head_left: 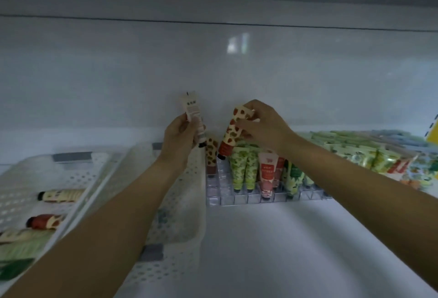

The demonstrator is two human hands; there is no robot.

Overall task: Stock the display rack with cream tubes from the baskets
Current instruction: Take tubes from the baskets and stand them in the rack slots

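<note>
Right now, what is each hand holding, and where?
The left hand grips a pale tube near its cap end; the right hand pinches a red-spotted tube by its flat top end.

One head-worn camera faces forward and down, close behind both grips. The display rack [237, 199] sits just below the grip of the right hand [263, 127].

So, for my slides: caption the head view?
Right hand holds red-spotted cream tube over clear plastic rack; left hand grips beige tube.
</note>
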